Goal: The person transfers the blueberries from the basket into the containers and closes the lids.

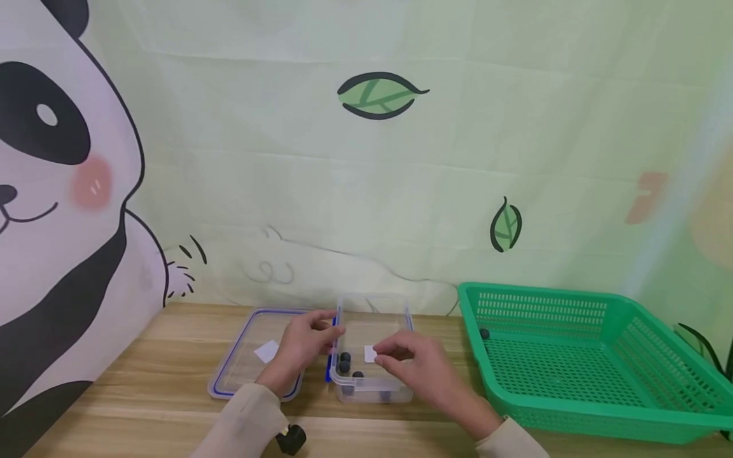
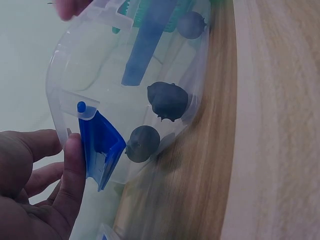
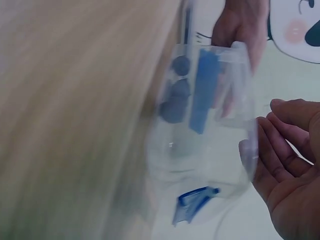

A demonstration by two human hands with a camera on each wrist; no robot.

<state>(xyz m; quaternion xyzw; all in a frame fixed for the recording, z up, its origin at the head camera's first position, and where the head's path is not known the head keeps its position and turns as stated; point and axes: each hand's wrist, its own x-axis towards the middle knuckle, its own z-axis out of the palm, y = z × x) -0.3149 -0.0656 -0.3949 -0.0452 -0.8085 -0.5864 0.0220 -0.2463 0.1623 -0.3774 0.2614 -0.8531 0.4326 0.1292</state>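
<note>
A clear plastic container (image 1: 401, 389) stands on the wooden table with three dark blueberries (image 1: 344, 363) in it, seen close up in the left wrist view as blueberries (image 2: 168, 100). My left hand (image 1: 303, 346) grips the container's left rim; its thumb (image 2: 75, 170) presses beside the blue clip (image 2: 102, 142). My right hand (image 1: 418, 366) hovers at the container's right side, near a white label. In the right wrist view its palm (image 3: 290, 170) is open, fingers relaxed beside the container wall (image 3: 215, 150). No berry is in either hand.
The container's lid (image 1: 246, 375), blue-edged with a white label, lies flat just left of it. A green mesh basket (image 1: 544, 294) stands at the right with one dark berry (image 1: 484, 333) in its far left corner. A panda backdrop rises behind the table.
</note>
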